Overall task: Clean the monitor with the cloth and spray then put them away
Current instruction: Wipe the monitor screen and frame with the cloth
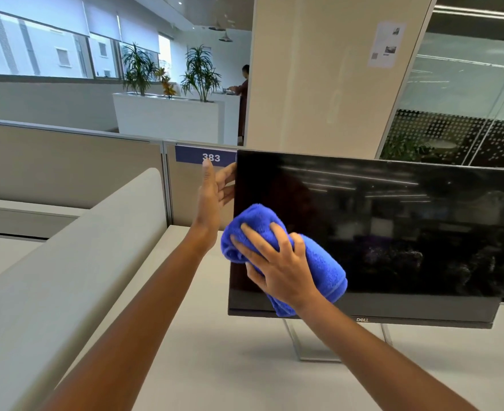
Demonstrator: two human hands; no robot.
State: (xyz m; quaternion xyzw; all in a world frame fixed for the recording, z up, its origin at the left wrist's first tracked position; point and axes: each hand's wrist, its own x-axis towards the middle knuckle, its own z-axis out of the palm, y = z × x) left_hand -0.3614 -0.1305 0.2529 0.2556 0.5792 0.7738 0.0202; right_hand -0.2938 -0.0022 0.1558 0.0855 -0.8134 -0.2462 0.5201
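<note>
The monitor (393,226) had a glossy, smooth black screen that mirrored ceiling lights; its lower bezel looked like matt black plastic. Against the screen, the cloth (322,262) was thick blue fabric with a fluffy nap and a stitched hem. Below the monitor, the stand (296,342) was silvery metal on a smooth, matt off-white desk (215,366). Left of the monitor, the partition panel (66,167) looked matt beige. Above it, a paper notice (386,44) hung on a smooth pillar (319,84).

The monitor (378,232) was viewed by one head-worn camera, faced forward and down. It was framed close, from its left front.
</note>
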